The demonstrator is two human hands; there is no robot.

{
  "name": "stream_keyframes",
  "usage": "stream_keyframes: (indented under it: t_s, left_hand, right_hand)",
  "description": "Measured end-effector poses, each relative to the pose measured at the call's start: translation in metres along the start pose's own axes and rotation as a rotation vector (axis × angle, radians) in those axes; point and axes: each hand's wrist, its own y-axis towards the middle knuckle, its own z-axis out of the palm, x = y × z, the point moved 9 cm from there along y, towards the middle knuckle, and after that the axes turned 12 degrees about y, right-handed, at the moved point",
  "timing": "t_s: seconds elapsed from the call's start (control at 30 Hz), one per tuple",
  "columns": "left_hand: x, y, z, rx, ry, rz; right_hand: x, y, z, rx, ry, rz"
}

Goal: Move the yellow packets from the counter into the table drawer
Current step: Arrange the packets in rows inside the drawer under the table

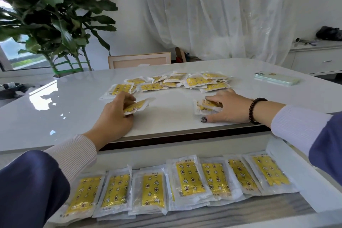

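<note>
Head view looks down over a glossy white desk [74,109] with an open drawer [299,187] pulled out beneath its near edge. The left hand [112,116] pinches one yellow packet [137,106] between thumb and fingers, lifted slightly off the surface. The right hand [224,107] lies mostly flat, fingers spread over a small stack of packets [201,108] near the desk's edge; whether the thumb is curled under that stack is hard to tell from this angle, so it may be pressing rather than gripping. Farther back a loose pile of packets [177,81] remains spread in an arc across the desk, and a row of packets [177,183] already lies side by side in the drawer, overlapping a little. A pale green phone [277,79] sits apart at the far right.

The work looks roughly half done. The risks from here are small but real. The wrappers look slick, and so does the desk, so a stack dragged toward the edge under a flat palm could fan out and slip down past the drawer front. The left hand's single pinch seems secure enough, though a loose corner hold could let the packet twist free. Dropping new packets carelessly onto the overlapped row could also nudge its order out of line.
</note>
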Motion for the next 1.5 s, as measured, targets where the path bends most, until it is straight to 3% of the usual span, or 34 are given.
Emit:
stream_keyframes:
  t_s: [0.2,0.4,0.63,0.83,1.0,1.13,1.33,1.5]
  left_hand:
    - [-0.005,-0.002,-0.009,-0.114,0.109,0.024]
    - [0.010,-0.001,-0.013,-0.145,0.001,-0.090]
    - [0.010,-0.002,-0.011,-0.107,-0.100,-0.148]
    - [0.028,-0.004,-0.014,-0.129,-0.171,-0.277]
    - [0.049,-0.012,-0.027,-0.278,-0.383,-0.458]
    - [0.065,-0.006,-0.017,-0.280,-0.587,-0.543]
    - [0.096,-0.009,-0.007,-0.370,-1.204,-0.786]
    - [0.098,-0.018,-0.014,-0.463,-1.110,-0.838]
  right_hand:
    - [0.002,0.008,-0.009,-0.161,0.064,-0.087]
    - [0.010,-0.018,-0.029,-0.672,0.455,-0.246]
    - [-0.025,-0.015,-0.033,-0.729,0.846,0.037]
    - [-0.029,-0.007,-0.032,-0.797,1.117,0.122]
    - [-0.038,0.003,-0.021,-0.786,1.324,0.250]
    - [-0.048,0.008,-0.011,-0.762,1.386,0.347]
    - [-0.051,0.010,-0.006,-0.735,1.582,0.363]
    - [-0.054,0.007,-0.005,-0.765,1.634,0.373]
